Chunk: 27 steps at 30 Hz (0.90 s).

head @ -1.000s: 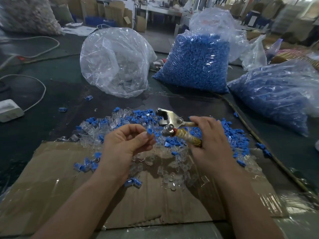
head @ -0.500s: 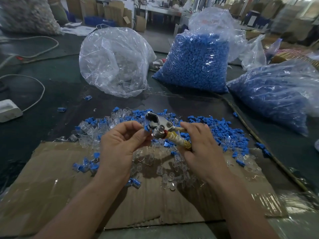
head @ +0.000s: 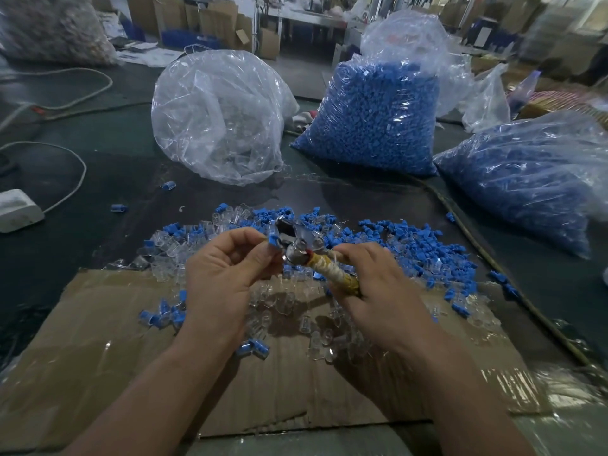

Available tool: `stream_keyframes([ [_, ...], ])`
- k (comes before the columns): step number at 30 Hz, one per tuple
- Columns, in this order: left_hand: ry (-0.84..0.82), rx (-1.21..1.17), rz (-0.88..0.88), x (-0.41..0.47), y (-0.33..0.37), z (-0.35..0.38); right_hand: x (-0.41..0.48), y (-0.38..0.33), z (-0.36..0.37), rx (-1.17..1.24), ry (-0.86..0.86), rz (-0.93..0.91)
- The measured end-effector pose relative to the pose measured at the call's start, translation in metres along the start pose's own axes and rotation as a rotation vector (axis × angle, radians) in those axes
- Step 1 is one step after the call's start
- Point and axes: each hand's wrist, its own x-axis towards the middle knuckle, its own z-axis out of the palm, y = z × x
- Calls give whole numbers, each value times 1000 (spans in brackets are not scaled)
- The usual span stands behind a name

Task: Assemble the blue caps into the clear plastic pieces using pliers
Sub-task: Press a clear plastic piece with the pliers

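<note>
My left hand pinches a small blue cap between thumb and forefinger, right at the jaws of the metal pliers. My right hand grips the pliers by their tape-wrapped handle, the head pointing up and left. Whether a clear piece sits under the cap I cannot tell. Beneath the hands lies a scattered heap of loose blue caps and clear plastic pieces. Several assembled blue-and-clear pieces lie to the left on the cardboard.
A flattened cardboard sheet covers the near table. Behind stand a bag of clear pieces and two bags of blue caps. A white power adapter with cable lies at the left. A cord runs along the right.
The pliers swung left and closer to my left hand; the cap, earlier held apart from the tool, now sits at the jaws. Both hands shifted slightly left.
</note>
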Motion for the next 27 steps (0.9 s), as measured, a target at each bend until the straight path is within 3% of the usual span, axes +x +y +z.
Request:
stream_keyframes([
  [27,2,138,58,-1,1,-2,-1,-5,3,64,-74,-21],
])
